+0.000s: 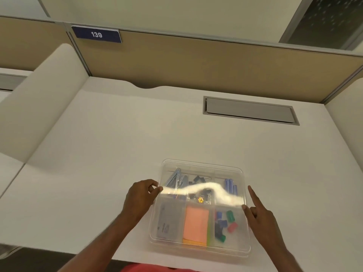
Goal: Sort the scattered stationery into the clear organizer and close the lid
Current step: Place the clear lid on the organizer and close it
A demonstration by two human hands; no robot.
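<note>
The clear organizer sits near the desk's front edge with its clear lid over it. Through the lid I see pens, black binder clips, an orange sticky-note pad, a grey card box and coloured caps. My left hand pinches the lid's left edge. My right hand touches the lid's right edge with thumb and fingers, the index finger pointing up. A bright reflection runs across the lid.
The white desk has a grey cable hatch at the back right. Beige partition walls stand behind and at both sides, with a "139" plate at the upper left.
</note>
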